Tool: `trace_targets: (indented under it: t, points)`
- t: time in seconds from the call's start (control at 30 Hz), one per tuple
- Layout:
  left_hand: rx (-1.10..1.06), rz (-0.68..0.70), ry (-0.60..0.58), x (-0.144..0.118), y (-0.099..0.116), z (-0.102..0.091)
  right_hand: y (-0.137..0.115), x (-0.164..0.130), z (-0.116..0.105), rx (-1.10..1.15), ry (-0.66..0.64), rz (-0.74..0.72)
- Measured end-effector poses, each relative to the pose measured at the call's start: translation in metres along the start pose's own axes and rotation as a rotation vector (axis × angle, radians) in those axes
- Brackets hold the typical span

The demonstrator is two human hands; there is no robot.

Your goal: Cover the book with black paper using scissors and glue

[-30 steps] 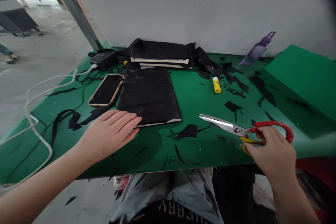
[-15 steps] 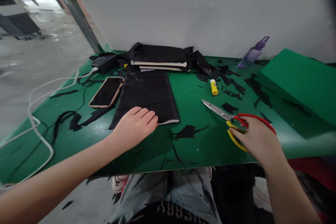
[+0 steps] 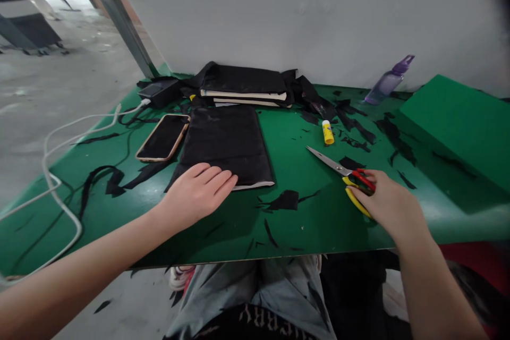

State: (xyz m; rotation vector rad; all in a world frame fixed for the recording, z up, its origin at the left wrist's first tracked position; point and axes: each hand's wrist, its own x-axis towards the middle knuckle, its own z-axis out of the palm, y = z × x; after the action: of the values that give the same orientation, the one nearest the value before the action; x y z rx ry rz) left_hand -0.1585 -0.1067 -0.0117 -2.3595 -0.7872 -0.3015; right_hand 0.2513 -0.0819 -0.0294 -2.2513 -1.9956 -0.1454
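A thin book in a black cover (image 3: 225,141) lies flat, with a strip of white page edge along its near side. My left hand (image 3: 199,191) is closed over the near edge of this book, fingers bent and together on the cover; its thumb is hidden. In my right hand (image 3: 392,204) are scissors (image 3: 334,163) with red and yellow handles, their blades shut and pointing up and left. Just beyond the blades stands a yellow glue stick (image 3: 328,133) with a white cap. Black scraps (image 3: 285,200) lie between the book and the scissors.
Left of the book is a phone (image 3: 163,138); behind it sit a black charger box (image 3: 159,91) and a white cable (image 3: 51,170). Black-covered books (image 3: 243,81) are stacked by the wall. A purple bottle (image 3: 385,85) and a green box (image 3: 458,127) stand at right.
The scissors' handles have come together and the blades are turned a little. My left hand's fingers have straightened slightly and shifted left on the book. The view has moved slightly.
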Motion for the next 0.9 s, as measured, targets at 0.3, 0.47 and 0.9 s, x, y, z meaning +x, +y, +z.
trace_targets:
  t: [0.3, 0.47, 0.9]
  points:
    - [0.016, -0.095, 0.032, -0.02, -0.012, 0.006, -0.004, 0.012, -0.007, 0.044, 0.014, -0.045]
    - [-0.019, -0.134, 0.053, -0.02, -0.014, 0.008, -0.044, 0.008, -0.041, 0.32, -0.003, -0.132]
    - [-0.002, -0.161, 0.094, -0.018, -0.014, 0.005, -0.182, -0.002, -0.033, 0.365, -0.112, -0.969]
